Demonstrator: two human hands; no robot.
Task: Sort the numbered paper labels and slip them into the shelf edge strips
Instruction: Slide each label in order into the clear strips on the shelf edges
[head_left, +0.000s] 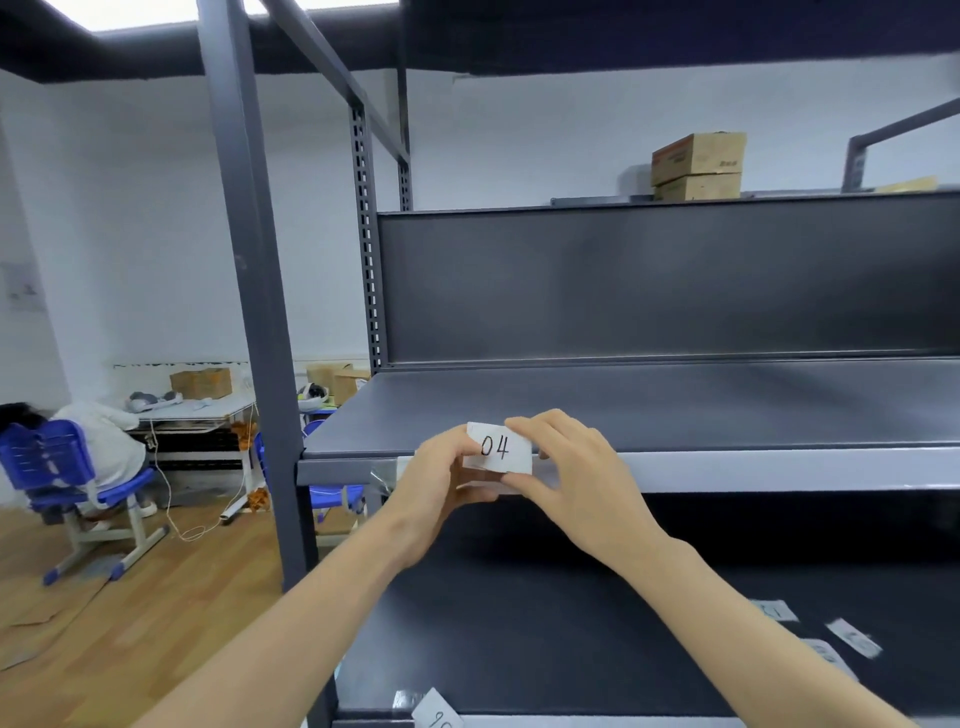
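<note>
Left hand: curled fingers pinched the 04 label.
Right hand: pinched its other side.
Risk: I feared the paper would buckle against the edge strip.

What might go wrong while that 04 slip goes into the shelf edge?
The 04 label, pinched between left hand and right hand, is thin paper and may crease against the edge strip. The loose labels on the lower shelf lie near the right forearm, which might scatter them.

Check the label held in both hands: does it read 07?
No, the label pinched between the left hand and the right hand reads 04.
</note>
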